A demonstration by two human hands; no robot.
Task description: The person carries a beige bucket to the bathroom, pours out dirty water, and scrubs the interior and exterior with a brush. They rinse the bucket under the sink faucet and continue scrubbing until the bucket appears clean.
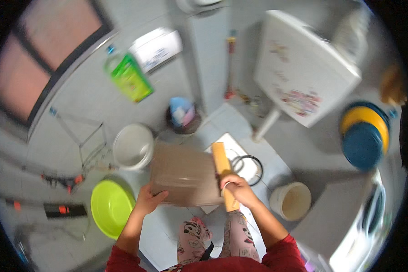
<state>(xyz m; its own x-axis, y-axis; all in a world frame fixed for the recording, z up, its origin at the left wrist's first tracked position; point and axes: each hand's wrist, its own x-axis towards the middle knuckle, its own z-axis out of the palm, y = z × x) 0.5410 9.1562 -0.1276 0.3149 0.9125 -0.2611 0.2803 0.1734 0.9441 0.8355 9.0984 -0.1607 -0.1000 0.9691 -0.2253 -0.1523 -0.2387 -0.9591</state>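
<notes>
Head: cardboard point(186, 174) btwn both hands point(149, 199)

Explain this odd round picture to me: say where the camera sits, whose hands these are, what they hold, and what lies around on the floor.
The camera is worn on a person's head and looks down through a fisheye lens, so straight edges bend. The arms in red sleeves are that person's own. The left hand grips the edge of a brown cardboard sheet; the right hand holds a wooden handle against it. On the grey floor stand a white bucket, a lime-green basin, a cream bucket, a small bin of rubbish and stacked blue and yellow basins. A white table stands behind.
</notes>
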